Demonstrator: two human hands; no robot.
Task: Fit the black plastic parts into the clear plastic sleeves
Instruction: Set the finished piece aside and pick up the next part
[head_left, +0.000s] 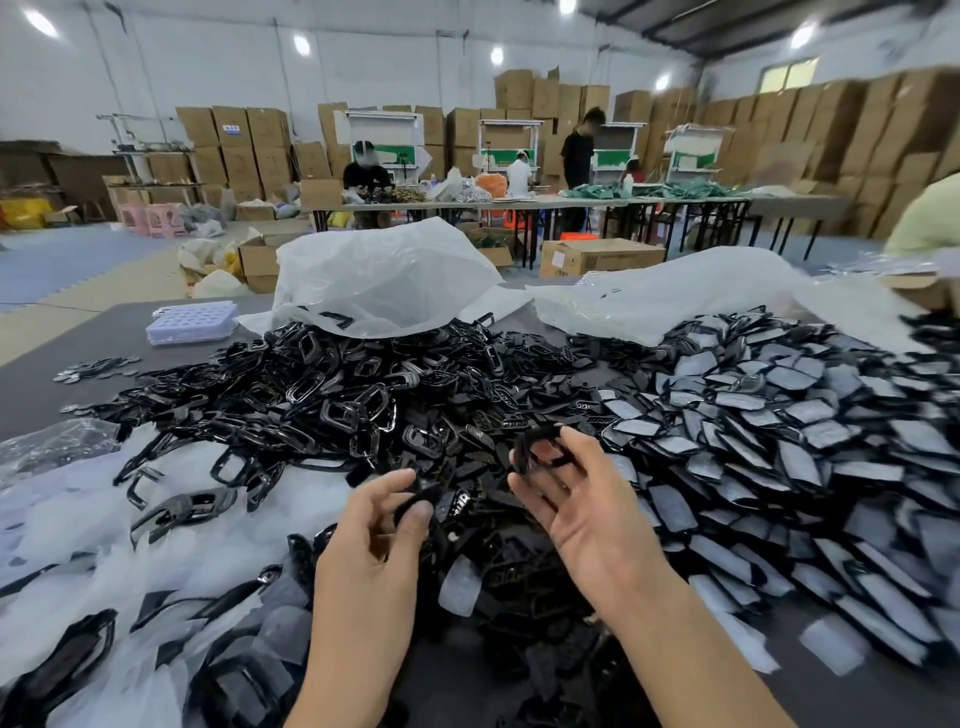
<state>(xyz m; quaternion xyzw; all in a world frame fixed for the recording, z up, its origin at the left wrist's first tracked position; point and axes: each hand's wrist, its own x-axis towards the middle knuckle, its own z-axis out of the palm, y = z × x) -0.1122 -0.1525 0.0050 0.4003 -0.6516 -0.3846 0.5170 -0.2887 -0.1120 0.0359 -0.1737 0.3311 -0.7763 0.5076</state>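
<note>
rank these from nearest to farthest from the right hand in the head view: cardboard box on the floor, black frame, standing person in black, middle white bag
1. black frame: in the grip of the right hand.
2. white bag: far side of the table, left of centre.
3. cardboard box: on the floor past the table.
4. standing person: at the back of the hall.

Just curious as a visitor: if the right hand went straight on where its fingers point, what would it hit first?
Probably the pile of black parts just beyond the frame that the right hand holds, though depth is unclear.
</note>
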